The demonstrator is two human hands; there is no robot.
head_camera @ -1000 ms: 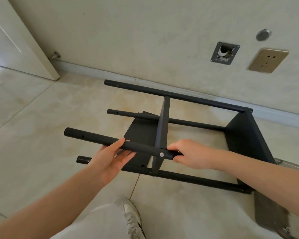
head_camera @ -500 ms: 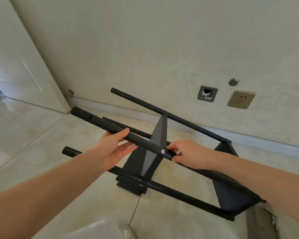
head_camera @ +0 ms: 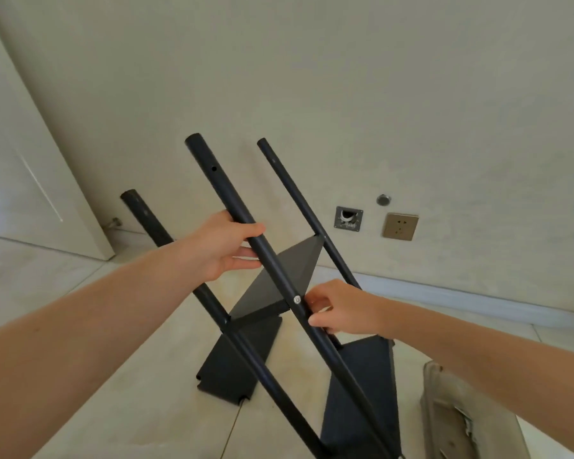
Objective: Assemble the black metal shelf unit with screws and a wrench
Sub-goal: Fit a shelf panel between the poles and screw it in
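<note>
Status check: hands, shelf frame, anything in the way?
Left hand and right hand both grip the near pole. Shelf frame tilted, poles angled up. Nothing blocking; flat pack on floor at right.

- The shelf unit (head_camera: 272, 279) is matte black all over: its round poles and its flat panels alike, with no pattern.
- A screw (head_camera: 297, 299) on the nearest pole is silver.
- The floor (head_camera: 153, 376) is glossy cream tile with faint beige marbling and thin dark grout lines.
- The wall (head_camera: 345, 77) is plain pale grey-beige, faintly mottled; the skirting (head_camera: 461, 298) is light grey.
- The door (head_camera: 24, 180) at the left edge is off-white.
- The socket plate (head_camera: 400, 226) on the wall is brushed gold-bronze.
- The open wall box (head_camera: 348, 218) has a grey metal frame around a dark inside.
- The round wall cap (head_camera: 383, 200) is silver-grey.
- The plastic bag (head_camera: 461, 422) at the floor's lower right is translucent grey-beige.
</note>
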